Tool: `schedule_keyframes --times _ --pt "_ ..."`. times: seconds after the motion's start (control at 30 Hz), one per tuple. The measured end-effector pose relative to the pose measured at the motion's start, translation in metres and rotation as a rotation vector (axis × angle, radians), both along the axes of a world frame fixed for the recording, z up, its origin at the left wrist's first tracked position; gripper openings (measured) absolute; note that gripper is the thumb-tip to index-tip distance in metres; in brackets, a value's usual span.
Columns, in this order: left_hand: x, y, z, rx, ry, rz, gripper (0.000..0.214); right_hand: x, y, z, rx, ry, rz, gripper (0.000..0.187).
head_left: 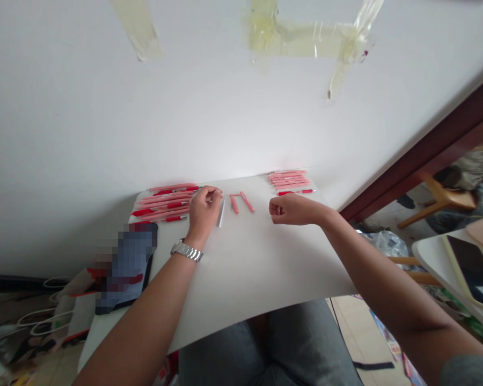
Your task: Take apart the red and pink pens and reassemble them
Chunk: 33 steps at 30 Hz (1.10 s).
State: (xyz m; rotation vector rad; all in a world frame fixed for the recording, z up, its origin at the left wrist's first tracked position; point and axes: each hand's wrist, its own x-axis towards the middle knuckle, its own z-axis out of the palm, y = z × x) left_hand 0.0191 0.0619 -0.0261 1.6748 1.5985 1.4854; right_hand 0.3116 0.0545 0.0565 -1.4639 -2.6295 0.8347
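My left hand (pixel 203 208) is closed in a pinch beside a pile of red and pink pens (pixel 167 202) at the far left of the white board (pixel 245 268); what it pinches is too small to name. A thin white refill (pixel 221 213) lies just right of that hand. Two pink pen parts (pixel 241 202) lie between my hands. My right hand (pixel 292 209) rests in a loose fist on the board, below a second pile of pink pen barrels (pixel 290 180). A metal watch (pixel 187 250) sits on my left wrist.
The white board lies across my lap against a white wall with tape strips (pixel 306 40). A dark tablet (pixel 126 268) lies at the board's left edge, cables (pixel 32 321) on the floor beyond. At right stand a white table with a tablet (pixel 470 268) and a wooden chair (pixel 438 201).
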Motion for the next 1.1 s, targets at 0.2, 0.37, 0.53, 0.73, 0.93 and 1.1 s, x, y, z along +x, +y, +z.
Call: schedule_keyframes --times 0.2,0.37,0.53,0.73,0.93,1.1 --pt "-0.001 0.003 -0.002 0.007 -0.011 -0.01 0.016 -0.029 0.015 -0.018 -0.179 0.338 -0.035 0.009" --pt "-0.001 0.003 -0.003 0.008 -0.012 0.005 0.015 -0.047 0.031 -0.045 -0.191 0.633 -0.152 0.013" --pt "-0.001 0.001 -0.001 0.005 -0.024 -0.002 0.014 -0.051 0.042 -0.066 -0.073 0.794 -0.278 0.014" --pt "0.0 0.0 -0.001 0.009 -0.033 -0.017 0.014 -0.05 0.048 -0.074 -0.037 0.935 -0.324 0.023" --pt "-0.001 -0.001 -0.002 0.004 -0.039 -0.034 0.016 -0.051 0.048 -0.076 0.056 0.867 -0.276 0.019" --pt "0.001 -0.002 -0.002 -0.002 -0.037 -0.03 0.016 -0.052 0.049 -0.077 0.072 0.828 -0.246 0.019"
